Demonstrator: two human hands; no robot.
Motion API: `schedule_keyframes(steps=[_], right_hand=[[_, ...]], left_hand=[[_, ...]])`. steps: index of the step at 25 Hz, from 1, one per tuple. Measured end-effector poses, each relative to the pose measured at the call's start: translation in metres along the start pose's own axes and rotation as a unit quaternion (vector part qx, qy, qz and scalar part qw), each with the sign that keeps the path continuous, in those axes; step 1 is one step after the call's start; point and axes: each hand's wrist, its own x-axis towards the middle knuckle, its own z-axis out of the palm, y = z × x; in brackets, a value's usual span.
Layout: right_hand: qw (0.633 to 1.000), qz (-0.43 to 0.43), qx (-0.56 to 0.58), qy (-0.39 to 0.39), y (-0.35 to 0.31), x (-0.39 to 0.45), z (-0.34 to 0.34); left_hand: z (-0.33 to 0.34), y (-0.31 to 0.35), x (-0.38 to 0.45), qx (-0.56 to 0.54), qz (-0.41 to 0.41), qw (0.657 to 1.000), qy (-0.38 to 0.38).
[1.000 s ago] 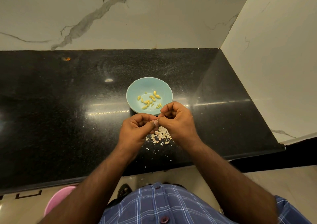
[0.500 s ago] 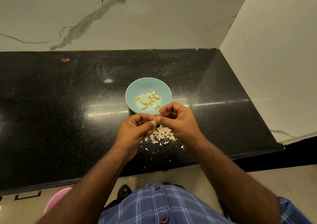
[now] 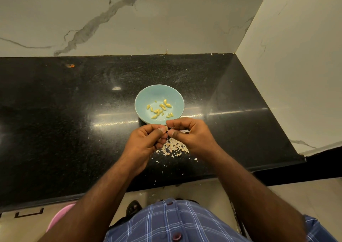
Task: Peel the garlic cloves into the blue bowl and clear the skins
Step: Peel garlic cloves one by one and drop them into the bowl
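From the head view, my left hand (image 3: 148,140) and right hand (image 3: 190,133) meet fingertip to fingertip, both pinching one small garlic clove (image 3: 167,128) between them. It is mostly hidden, so I cannot tell which way its long axis runs or where its tip points. The blue bowl (image 3: 174,95) sits on the counter (image 3: 74,130) just beyond my hands, straight ahead, its near rim almost under my fingertips; peeled cloves (image 3: 159,110) lie inside. The skins (image 3: 174,147) pile below my hands, nearer me. Both hands are about equally close to the bowl.
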Motion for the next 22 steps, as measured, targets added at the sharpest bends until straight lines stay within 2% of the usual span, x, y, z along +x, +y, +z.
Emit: schedule_keyframes(steps=[5,8,13,18,22], right_hand=[[0.998,-0.028,-0.002,0.055,0.000,-0.002,0.011],[0.996,-0.037,-0.011,0.082,0.002,-0.002,0.014],[0.996,-0.033,0.002,0.086,0.003,-0.001,0.017],[0.996,0.017,0.080,0.030,0.002,0.003,0.007],[0.998,0.011,0.064,0.024,0.000,0.003,0.004]], left_hand=[[0.000,0.000,0.000,0.004,-0.014,1.000,-0.017],[0.001,-0.002,0.001,-0.029,-0.034,0.999,-0.028],[0.004,-0.005,0.000,-0.072,-0.031,0.997,-0.018],[-0.002,-0.006,0.002,0.083,0.088,0.992,0.044],[-0.002,-0.003,0.001,0.143,0.113,0.982,0.051]])
